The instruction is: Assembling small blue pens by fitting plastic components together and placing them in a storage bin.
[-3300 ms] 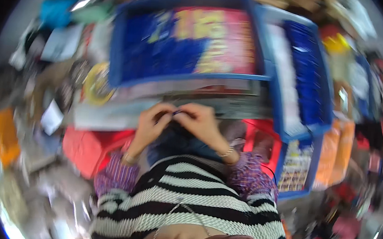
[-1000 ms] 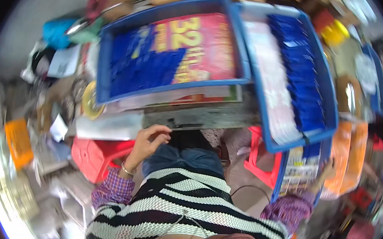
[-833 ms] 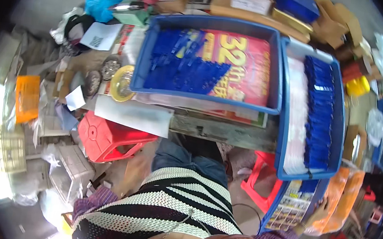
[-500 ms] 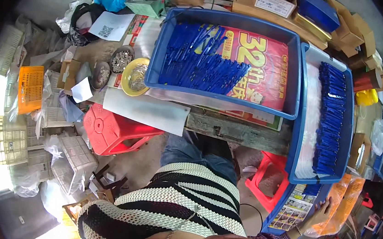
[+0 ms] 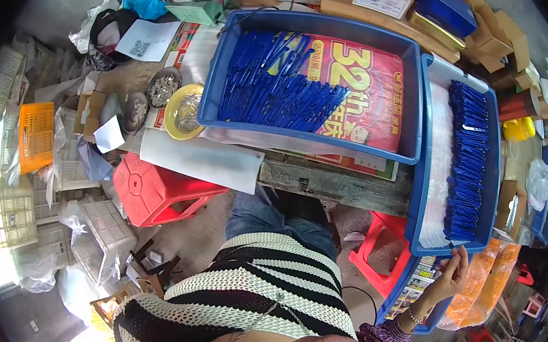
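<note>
At the lower right, my right hand (image 5: pixel 452 275) is at the near rim of a long blue tray (image 5: pixel 423 185). Its fingers are bent together, and a small dark tip shows at them; what they hold is too small to make out. Slim blue pen-like pieces (image 5: pixel 467 163) lie stacked in a long row in that tray, beside a pale lining. More blue pen-like pieces (image 5: pixel 282 89) lie loosely heaped in a wide blue tray (image 5: pixel 310 141), over a red printed sheet (image 5: pixel 387 96). Below my right hand is another blue tray (image 5: pixel 427 329) lined with printed paper. My left hand is out of view.
A yellow bowl (image 5: pixel 174 125) and dark bowls (image 5: pixel 164 88) of small metal parts stand left of the wide tray. Red stools (image 5: pixel 153 189) are under the wooden table edge (image 5: pixel 332 184). Orange mesh bags (image 5: pixel 473 296) lie right of my hand; crates (image 5: pixel 107 221) stack at left.
My right hand has moved up from the lower lined tray to the near rim of the long tray, and its fingers have drawn together. The view has shifted slightly.
</note>
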`<state>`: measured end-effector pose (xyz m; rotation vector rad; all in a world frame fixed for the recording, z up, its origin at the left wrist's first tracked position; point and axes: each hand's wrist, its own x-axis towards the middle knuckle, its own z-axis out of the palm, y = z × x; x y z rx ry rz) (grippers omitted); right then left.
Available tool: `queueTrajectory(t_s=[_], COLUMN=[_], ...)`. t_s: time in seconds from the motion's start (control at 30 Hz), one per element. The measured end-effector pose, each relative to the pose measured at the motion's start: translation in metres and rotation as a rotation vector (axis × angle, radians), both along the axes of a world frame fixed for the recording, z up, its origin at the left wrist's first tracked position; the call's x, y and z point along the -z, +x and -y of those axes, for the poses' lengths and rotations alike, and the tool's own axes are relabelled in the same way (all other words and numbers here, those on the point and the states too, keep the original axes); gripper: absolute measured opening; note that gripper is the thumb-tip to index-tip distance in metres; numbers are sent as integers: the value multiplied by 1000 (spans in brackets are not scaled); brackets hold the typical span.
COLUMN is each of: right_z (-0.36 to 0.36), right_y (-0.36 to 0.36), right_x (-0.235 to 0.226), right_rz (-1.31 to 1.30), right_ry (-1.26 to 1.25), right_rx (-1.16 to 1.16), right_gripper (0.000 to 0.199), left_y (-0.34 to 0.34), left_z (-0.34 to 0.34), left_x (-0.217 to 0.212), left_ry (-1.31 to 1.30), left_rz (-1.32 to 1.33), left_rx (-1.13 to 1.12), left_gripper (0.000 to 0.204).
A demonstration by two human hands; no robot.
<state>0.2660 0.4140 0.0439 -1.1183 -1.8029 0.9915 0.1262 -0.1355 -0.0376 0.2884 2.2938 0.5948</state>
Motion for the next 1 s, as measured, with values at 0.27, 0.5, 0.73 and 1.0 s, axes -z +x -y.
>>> queueTrajectory(t_s=[0.27,0.5,0.73,1.0], right_z=[4,5,15,47], right_y=[-7,-13,-11,-53], right_x=[7,8,1,-17], right_rz=[-9,85,121,74], right_ry=[-1,1,-19,65], right_rx=[-42,-108,-137,-217], right_gripper=[21,24,26,16], left_y=[14,40,169,222], left_z=[30,71,100,113], left_x=[-5,-16,-44,-32], left_ry=[18,11,-57,-19], left_rz=[40,57,-11,12], left_rx=[41,13,-328,-381], left_gripper=[26,26,26,26])
